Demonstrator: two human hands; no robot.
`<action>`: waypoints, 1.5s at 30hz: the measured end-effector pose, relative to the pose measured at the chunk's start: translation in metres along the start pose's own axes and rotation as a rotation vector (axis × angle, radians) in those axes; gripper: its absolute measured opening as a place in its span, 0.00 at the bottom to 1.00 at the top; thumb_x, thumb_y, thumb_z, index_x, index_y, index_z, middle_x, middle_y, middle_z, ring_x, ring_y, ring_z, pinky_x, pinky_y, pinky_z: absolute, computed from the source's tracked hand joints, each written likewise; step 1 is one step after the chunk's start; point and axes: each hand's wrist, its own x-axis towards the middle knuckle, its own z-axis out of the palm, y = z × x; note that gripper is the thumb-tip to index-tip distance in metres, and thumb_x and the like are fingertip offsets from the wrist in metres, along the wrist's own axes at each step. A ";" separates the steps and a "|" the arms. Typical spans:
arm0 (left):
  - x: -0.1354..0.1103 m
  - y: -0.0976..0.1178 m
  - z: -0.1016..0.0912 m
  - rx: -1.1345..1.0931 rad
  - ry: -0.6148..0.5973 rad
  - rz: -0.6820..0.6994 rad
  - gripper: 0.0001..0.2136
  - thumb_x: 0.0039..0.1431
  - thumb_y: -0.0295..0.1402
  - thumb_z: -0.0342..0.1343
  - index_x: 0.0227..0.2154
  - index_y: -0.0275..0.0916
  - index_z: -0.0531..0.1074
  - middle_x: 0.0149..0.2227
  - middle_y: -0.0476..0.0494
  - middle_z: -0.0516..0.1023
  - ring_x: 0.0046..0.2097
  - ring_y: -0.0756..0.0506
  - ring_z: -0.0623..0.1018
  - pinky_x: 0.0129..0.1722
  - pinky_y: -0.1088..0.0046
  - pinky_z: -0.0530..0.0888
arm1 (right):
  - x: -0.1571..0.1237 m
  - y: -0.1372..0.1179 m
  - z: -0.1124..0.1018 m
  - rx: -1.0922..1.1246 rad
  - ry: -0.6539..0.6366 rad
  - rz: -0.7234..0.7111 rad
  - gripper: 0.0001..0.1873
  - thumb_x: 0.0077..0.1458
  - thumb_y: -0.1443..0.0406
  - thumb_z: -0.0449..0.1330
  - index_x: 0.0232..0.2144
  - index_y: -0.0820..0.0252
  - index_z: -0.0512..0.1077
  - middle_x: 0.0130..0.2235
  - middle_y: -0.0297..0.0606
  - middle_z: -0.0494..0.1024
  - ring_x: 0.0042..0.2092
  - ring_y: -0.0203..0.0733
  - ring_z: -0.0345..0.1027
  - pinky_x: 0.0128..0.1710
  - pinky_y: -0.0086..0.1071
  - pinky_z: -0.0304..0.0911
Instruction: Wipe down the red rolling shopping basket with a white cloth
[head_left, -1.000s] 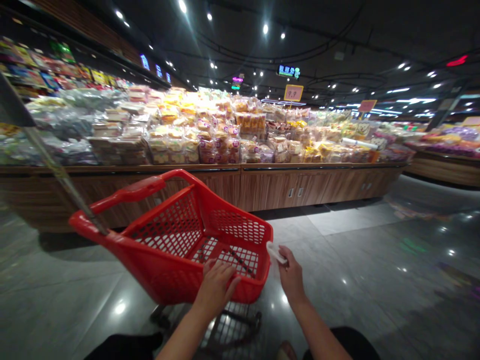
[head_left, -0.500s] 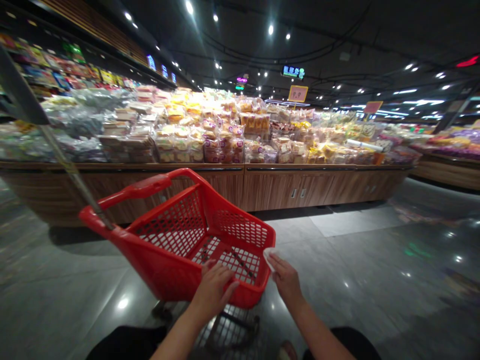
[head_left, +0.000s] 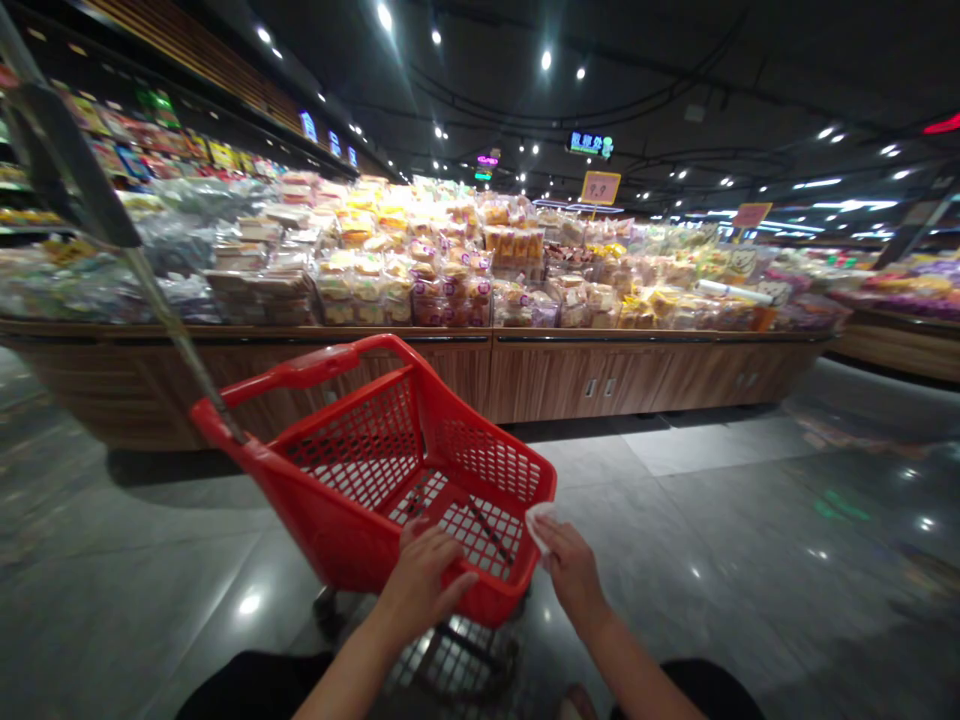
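A red plastic shopping cart (head_left: pixel 330 530) stands in front of me with its slotted basket holding no goods. My left hand (head_left: pixel 427 580) grips the near side rim, fingers hooked over the edge and thumb on the outer side. At the cart's right end, my right hand (head_left: pixel 574 565) pinches a white wipe (head_left: pixel 537 528) between thumb and fingers. The wipe is against the end rim; whether it is cloth or paper I cannot tell. Part of the near rim is hidden by my left hand.
Behind the cart runs a wooden display counter (head_left: pixel 570 375) piled with packaged bread (head_left: pixel 442 275). A grey-sleeved metal pole (head_left: pixel 169 310) rises at the cart's left end. A price sign (head_left: pixel 601 187) stands above the goods. Grey tiled floor (head_left: pixel 675 530) extends to the right.
The cart and the pole have shifted slightly right in view. My right hand and the wipe have moved a little down along the end rim. The left hand keeps its place on the rim.
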 end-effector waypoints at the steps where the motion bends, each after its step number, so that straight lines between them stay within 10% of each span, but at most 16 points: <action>1: 0.000 -0.001 0.000 0.007 0.006 0.002 0.09 0.54 0.42 0.53 0.29 0.42 0.71 0.32 0.50 0.76 0.39 0.46 0.73 0.52 0.59 0.56 | -0.006 -0.008 0.001 0.023 -0.025 -0.019 0.28 0.47 0.79 0.49 0.46 0.52 0.72 0.45 0.37 0.77 0.46 0.42 0.69 0.46 0.39 0.67; 17: -0.004 -0.021 -0.007 0.047 0.006 -0.007 0.12 0.56 0.44 0.50 0.27 0.42 0.70 0.30 0.49 0.76 0.39 0.46 0.72 0.54 0.55 0.53 | -0.004 -0.002 0.012 0.046 -0.039 0.043 0.27 0.50 0.75 0.51 0.52 0.55 0.67 0.52 0.40 0.71 0.52 0.44 0.65 0.52 0.42 0.63; 23: -0.004 0.028 0.006 0.092 0.070 -0.065 0.13 0.56 0.41 0.50 0.42 0.43 0.69 0.45 0.45 0.75 0.48 0.42 0.72 0.58 0.50 0.46 | 0.010 0.010 0.007 -0.007 -0.022 0.066 0.19 0.52 0.72 0.54 0.45 0.55 0.73 0.53 0.42 0.69 0.49 0.45 0.68 0.48 0.40 0.67; 28: 0.001 0.064 0.044 0.179 0.027 -0.157 0.09 0.57 0.37 0.50 0.33 0.39 0.72 0.32 0.45 0.78 0.37 0.43 0.76 0.56 0.49 0.53 | 0.021 0.015 0.005 -0.043 0.025 0.013 0.24 0.52 0.76 0.49 0.47 0.53 0.72 0.48 0.39 0.75 0.46 0.43 0.68 0.47 0.41 0.66; 34: -0.002 0.047 0.064 0.232 0.052 -0.093 0.11 0.59 0.31 0.46 0.25 0.40 0.72 0.23 0.48 0.77 0.29 0.46 0.75 0.52 0.54 0.59 | -0.008 -0.010 0.017 0.077 -0.180 -0.233 0.25 0.52 0.73 0.50 0.52 0.53 0.68 0.51 0.38 0.73 0.46 0.43 0.67 0.47 0.39 0.64; 41: -0.011 0.038 0.064 0.262 0.144 -0.025 0.14 0.60 0.32 0.45 0.21 0.39 0.69 0.20 0.50 0.74 0.28 0.48 0.73 0.52 0.57 0.59 | 0.021 0.015 0.014 0.053 0.036 -0.055 0.33 0.41 0.81 0.46 0.45 0.55 0.73 0.45 0.38 0.77 0.43 0.42 0.67 0.44 0.39 0.66; 45: -0.018 0.031 0.061 0.244 0.150 -0.005 0.15 0.61 0.31 0.43 0.22 0.40 0.69 0.21 0.51 0.73 0.28 0.49 0.72 0.53 0.58 0.57 | 0.000 -0.009 0.023 0.136 -0.054 -0.104 0.33 0.43 0.80 0.47 0.48 0.53 0.71 0.47 0.36 0.75 0.46 0.43 0.67 0.48 0.41 0.63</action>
